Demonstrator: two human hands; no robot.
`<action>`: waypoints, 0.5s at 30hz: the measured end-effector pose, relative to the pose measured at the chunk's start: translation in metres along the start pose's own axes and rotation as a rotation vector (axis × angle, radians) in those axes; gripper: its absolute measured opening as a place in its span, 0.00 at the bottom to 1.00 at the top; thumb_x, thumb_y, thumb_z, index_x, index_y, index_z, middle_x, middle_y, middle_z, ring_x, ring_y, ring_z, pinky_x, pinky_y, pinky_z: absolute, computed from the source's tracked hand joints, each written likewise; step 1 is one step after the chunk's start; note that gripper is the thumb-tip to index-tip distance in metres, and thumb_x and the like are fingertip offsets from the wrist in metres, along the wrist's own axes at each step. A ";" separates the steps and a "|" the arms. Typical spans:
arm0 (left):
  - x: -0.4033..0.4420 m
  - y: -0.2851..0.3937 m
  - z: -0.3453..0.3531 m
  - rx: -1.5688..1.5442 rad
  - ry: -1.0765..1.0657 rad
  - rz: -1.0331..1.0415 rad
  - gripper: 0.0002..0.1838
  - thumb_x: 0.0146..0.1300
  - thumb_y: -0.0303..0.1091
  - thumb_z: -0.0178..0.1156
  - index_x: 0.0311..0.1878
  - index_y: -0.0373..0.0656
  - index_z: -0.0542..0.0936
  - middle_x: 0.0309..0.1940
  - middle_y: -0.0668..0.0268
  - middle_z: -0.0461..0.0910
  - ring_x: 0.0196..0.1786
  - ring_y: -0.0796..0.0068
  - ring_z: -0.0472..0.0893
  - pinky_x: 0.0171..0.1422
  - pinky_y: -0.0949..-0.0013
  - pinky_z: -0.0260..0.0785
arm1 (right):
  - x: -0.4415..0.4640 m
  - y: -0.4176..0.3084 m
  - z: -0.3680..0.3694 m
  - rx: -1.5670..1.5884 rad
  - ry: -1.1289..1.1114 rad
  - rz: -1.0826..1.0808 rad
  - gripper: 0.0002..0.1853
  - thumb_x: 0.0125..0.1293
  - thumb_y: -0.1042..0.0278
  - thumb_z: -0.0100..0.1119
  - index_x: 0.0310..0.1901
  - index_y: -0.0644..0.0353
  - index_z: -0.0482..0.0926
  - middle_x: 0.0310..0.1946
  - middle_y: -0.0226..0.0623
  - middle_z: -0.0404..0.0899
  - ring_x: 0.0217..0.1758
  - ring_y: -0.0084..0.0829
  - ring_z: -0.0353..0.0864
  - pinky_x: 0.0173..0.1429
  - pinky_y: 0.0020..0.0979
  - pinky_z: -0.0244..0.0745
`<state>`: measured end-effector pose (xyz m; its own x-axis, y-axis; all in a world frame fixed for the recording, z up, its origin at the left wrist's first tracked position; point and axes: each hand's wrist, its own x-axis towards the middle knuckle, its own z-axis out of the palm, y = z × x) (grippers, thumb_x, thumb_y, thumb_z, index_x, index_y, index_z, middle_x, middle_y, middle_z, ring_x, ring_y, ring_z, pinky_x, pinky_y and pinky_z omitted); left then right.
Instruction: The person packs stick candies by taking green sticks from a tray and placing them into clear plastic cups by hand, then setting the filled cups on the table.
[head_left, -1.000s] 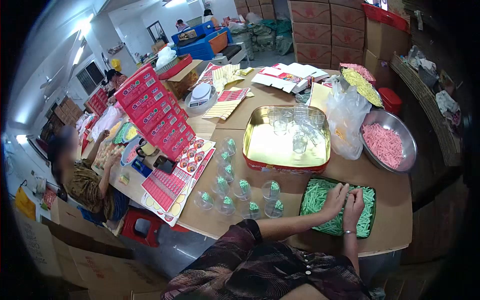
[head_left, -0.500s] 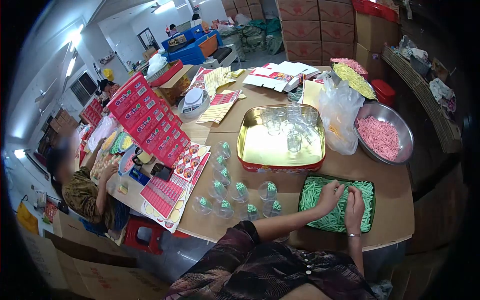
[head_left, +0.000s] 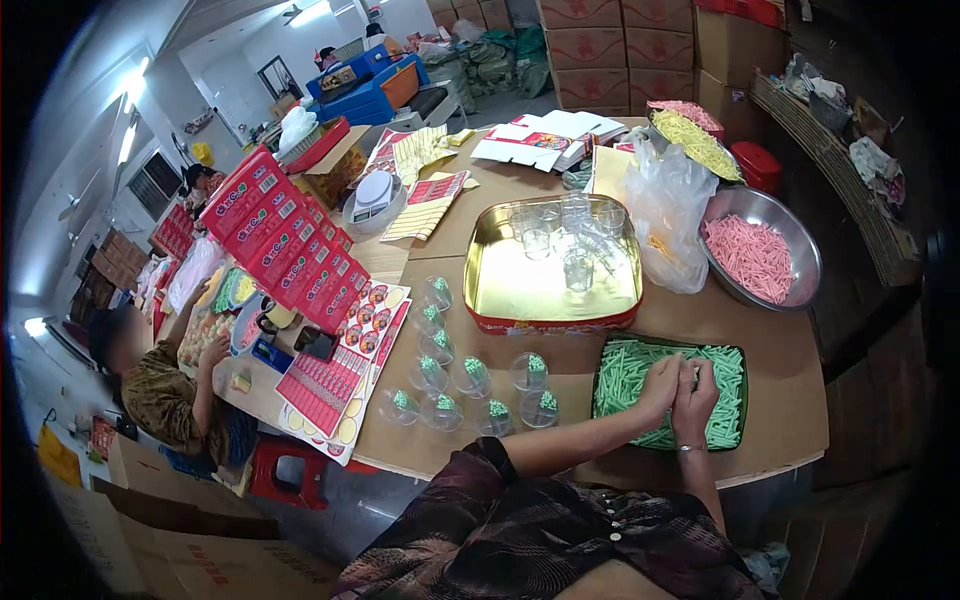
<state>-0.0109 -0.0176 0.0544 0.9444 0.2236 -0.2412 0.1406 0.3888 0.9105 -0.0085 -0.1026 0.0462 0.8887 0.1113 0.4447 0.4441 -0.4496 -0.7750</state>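
Note:
Above a dark green tray (head_left: 741, 440) heaped with short green sticks (head_left: 625, 370), my two hands meet. My left hand (head_left: 661, 386) is closed, its fingertips against the other hand. My right hand (head_left: 694, 398) is curled closed beside it, a band on its wrist. Whatever lies inside the fingers is hidden. To the left, several clear plastic cups (head_left: 441, 411) stand or lean on the table, each with a small bundle of green sticks in it.
A gold-lined tin (head_left: 500, 290) with several clear cups lies behind the tray. A steel bowl (head_left: 815, 275) of pink sticks and a plastic bag (head_left: 665, 220) are at right. Printed sheets (head_left: 345, 400) and red boxes (head_left: 290, 240) are left, near a seated co-worker (head_left: 165, 390).
My hands, slightly apart before, have come together over the green sticks, and the right fingers have curled in. The view has shifted slightly.

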 end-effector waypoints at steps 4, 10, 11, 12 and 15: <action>0.001 -0.004 -0.001 -0.014 0.000 -0.003 0.16 0.72 0.40 0.50 0.30 0.40 0.71 0.24 0.70 0.68 0.27 0.81 0.64 0.31 0.73 0.61 | -0.001 0.001 -0.001 0.060 -0.011 0.107 0.10 0.72 0.64 0.47 0.40 0.62 0.71 0.33 0.34 0.73 0.34 0.29 0.68 0.44 0.28 0.66; -0.008 -0.004 -0.001 0.284 0.015 0.336 0.16 0.72 0.40 0.49 0.31 0.39 0.71 0.25 0.68 0.70 0.28 0.78 0.66 0.33 0.69 0.63 | -0.003 0.014 0.009 0.245 0.159 0.151 0.09 0.72 0.65 0.48 0.36 0.60 0.71 0.29 0.30 0.70 0.31 0.24 0.66 0.39 0.27 0.64; -0.008 -0.001 0.000 0.318 0.024 0.397 0.15 0.72 0.40 0.50 0.32 0.38 0.71 0.26 0.67 0.71 0.28 0.77 0.67 0.33 0.69 0.64 | -0.002 0.015 0.007 0.276 0.135 0.133 0.09 0.72 0.65 0.48 0.36 0.60 0.71 0.29 0.29 0.70 0.31 0.23 0.65 0.38 0.26 0.63; -0.009 -0.001 0.002 0.347 0.029 0.447 0.15 0.71 0.39 0.50 0.33 0.38 0.71 0.26 0.66 0.72 0.28 0.77 0.67 0.33 0.69 0.64 | -0.003 0.016 0.003 0.300 0.110 0.124 0.09 0.72 0.65 0.49 0.35 0.59 0.71 0.28 0.28 0.70 0.30 0.21 0.64 0.37 0.25 0.62; 0.006 -0.011 -0.004 0.404 -0.001 0.312 0.14 0.71 0.39 0.51 0.34 0.37 0.70 0.25 0.64 0.72 0.27 0.76 0.68 0.31 0.69 0.64 | -0.007 0.011 0.004 0.303 0.112 0.156 0.09 0.73 0.64 0.48 0.36 0.59 0.71 0.29 0.27 0.70 0.30 0.18 0.62 0.35 0.22 0.60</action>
<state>-0.0080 -0.0166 0.0415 0.9599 0.2731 0.0628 -0.0445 -0.0726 0.9964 -0.0094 -0.1052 0.0330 0.9382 -0.0433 0.3435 0.3320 -0.1687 -0.9281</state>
